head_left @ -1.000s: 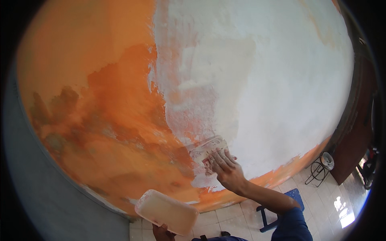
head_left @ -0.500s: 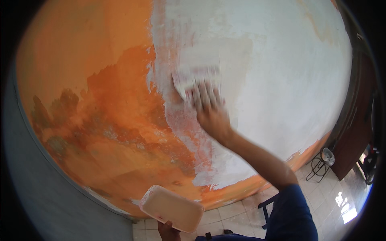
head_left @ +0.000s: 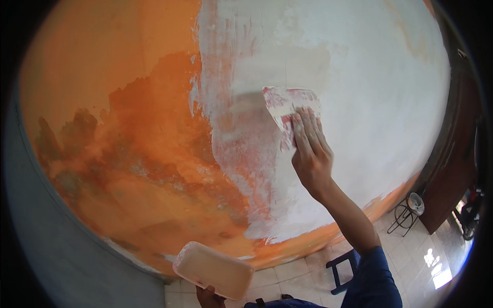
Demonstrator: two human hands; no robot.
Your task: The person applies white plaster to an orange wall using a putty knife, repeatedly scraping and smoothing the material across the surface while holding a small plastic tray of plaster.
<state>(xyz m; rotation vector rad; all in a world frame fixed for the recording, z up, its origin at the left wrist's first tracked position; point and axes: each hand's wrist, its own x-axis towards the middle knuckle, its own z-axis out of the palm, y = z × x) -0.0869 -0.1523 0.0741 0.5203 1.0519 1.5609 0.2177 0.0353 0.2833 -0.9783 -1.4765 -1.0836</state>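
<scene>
My right hand presses a putty-smeared plastic scraper against the wall, its fingers laid over the blade's back. White putty and reddish smears cover the scraper. It touches the white-coated part of the wall, right of a thin pinkish-white band. Farther left the wall shows bare orange paint with darker, stained patches. Low in front of me, my left hand grips the near edge of a shallow, pale rectangular tray. Whitish residue marks the tray's rim, and most of that hand's fingers are hidden beneath it.
A blue stool stands on the tiled floor below my right arm. At the right, a metal stand carries a round white container, next to a dark red-brown panel. A grey wall adjoins at the left.
My right hand has drawn the scraper rightward across the wall, uncovering a thinly coated reddish-grey patch. The tray in my left hand has shifted slightly left and down in view.
</scene>
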